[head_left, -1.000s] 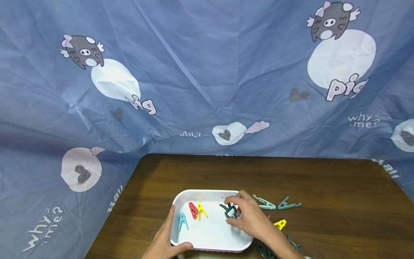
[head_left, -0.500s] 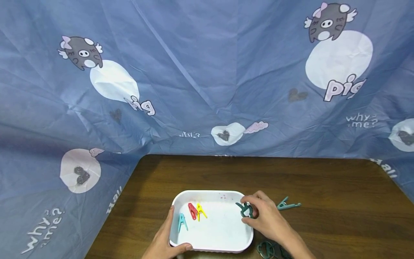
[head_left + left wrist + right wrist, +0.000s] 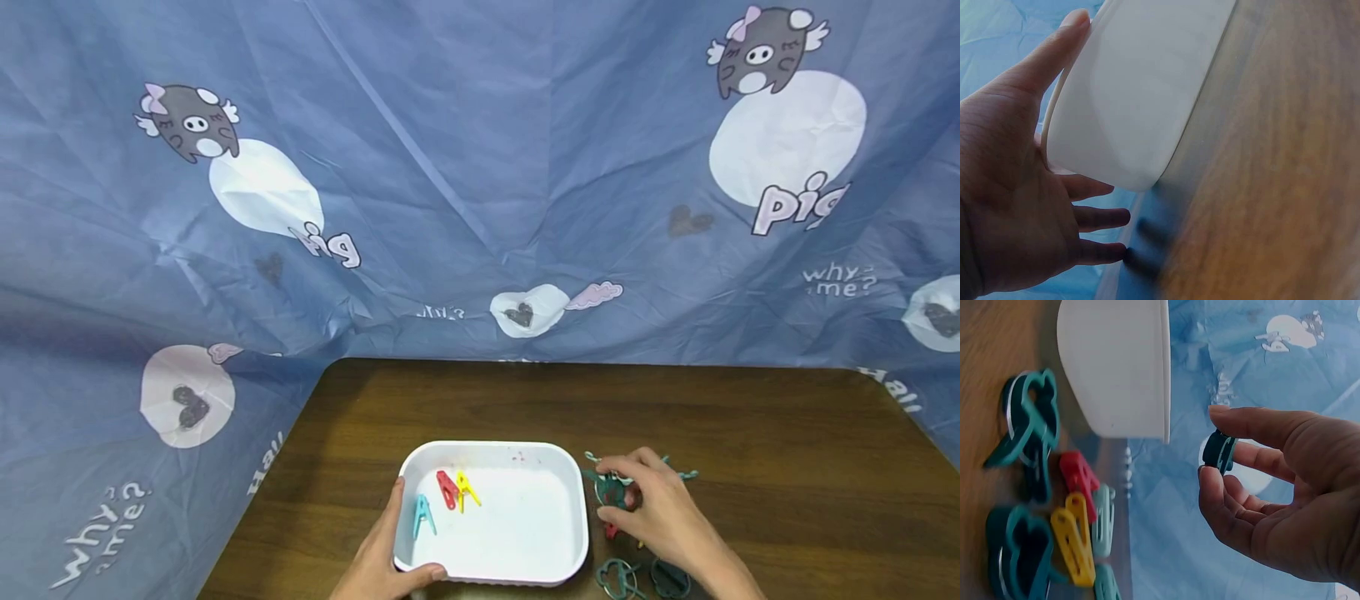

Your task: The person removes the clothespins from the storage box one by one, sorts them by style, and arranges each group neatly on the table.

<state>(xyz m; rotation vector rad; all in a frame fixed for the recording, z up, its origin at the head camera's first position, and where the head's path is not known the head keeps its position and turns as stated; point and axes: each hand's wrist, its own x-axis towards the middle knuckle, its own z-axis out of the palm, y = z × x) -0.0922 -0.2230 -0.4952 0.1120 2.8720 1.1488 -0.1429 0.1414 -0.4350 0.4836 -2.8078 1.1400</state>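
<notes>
My left hand (image 3: 381,557) holds the near-left corner of a white plastic tray (image 3: 517,537), thumb at the rim and index finger along the side. In the left wrist view its other fingers stretch out past the tray wall (image 3: 1129,100). Inside the tray lie a light blue clip (image 3: 423,515), a red clip (image 3: 447,489) and a yellow clip (image 3: 468,490). My right hand (image 3: 667,508) is just right of the tray and pinches a dark green spring clip (image 3: 1218,452) between thumb and fingertips, raised above the other clips.
Right of the tray on the brown wooden table (image 3: 787,467) lie dark green clips (image 3: 1032,419), a red clip (image 3: 1077,478), a yellow clip (image 3: 1074,540) and pale green clips (image 3: 1104,519). A blue printed cloth (image 3: 450,208) hangs behind the table.
My right hand has moved right with the dark green clip, from over the tray to over the loose clips beside it. My left hand and the tray have stayed put.
</notes>
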